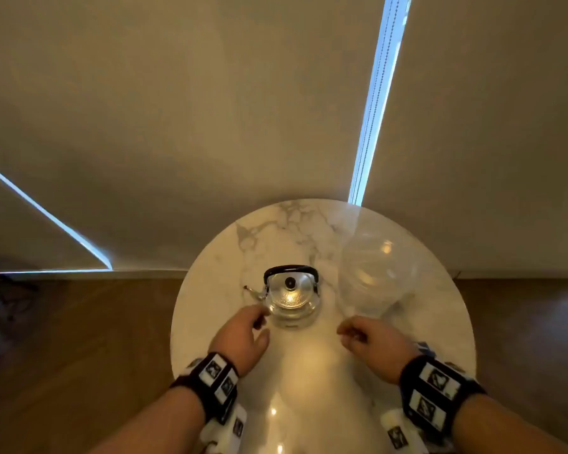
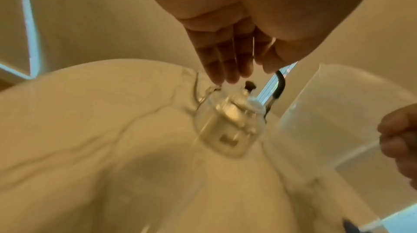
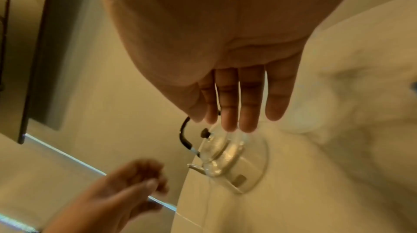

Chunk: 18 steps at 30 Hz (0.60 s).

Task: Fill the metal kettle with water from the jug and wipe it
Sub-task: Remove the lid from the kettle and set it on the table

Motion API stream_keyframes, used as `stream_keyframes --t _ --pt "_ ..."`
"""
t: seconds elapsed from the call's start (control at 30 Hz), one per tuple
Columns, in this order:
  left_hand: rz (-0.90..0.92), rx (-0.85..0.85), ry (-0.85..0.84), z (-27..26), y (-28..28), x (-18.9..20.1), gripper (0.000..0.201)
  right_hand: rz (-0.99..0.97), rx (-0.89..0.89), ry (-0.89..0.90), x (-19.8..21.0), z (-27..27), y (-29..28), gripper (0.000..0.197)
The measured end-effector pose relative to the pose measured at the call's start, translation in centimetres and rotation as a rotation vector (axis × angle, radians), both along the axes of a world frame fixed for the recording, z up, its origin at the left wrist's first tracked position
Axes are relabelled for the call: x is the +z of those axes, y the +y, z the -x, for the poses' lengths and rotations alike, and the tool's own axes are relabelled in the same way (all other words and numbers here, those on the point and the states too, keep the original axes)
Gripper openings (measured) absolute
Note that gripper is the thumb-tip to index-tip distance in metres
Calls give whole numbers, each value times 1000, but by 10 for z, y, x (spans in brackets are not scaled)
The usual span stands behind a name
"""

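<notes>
Kettle mid-table, jug beside it, bare marble nearer, left hand and right hand loosely curled, empty, label unreadable.

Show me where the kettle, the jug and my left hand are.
kettle [image 1: 291, 298]: head view, on its shiny domed lid.
jug [image 1: 374, 276]: head view, on its clear plastic wall.
left hand [image 1: 243, 335]: head view, on the back of the hand.

kettle on table, jug right
</notes>
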<state>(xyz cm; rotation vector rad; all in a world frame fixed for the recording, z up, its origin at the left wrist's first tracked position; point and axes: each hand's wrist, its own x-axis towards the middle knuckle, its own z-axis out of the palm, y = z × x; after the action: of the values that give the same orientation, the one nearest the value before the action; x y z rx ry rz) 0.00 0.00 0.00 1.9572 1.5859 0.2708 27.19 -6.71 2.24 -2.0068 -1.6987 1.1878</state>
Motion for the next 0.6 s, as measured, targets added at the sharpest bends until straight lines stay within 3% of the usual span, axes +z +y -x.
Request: stream_keyframes --t 0.07,0.2,0.3,0.5,0.6 --pt "-111 -7 6 -10 42 0 41 -67 12 -38 7 19 31 19" --pt "-116 -24 11 -21 99 -3 48 -168 12 -83 12 52 79 23" --pt "-30 -124 -1 -23 115 -15 43 -188 -27 -145 5 61 101 28" --pt "72 -90 -103 -24 127 -25 18 -143 -105 -227 -11 68 125 46" --pt "109 -96 -143 -18 113 -25 20 -114 -129 -256 -16 67 128 38"
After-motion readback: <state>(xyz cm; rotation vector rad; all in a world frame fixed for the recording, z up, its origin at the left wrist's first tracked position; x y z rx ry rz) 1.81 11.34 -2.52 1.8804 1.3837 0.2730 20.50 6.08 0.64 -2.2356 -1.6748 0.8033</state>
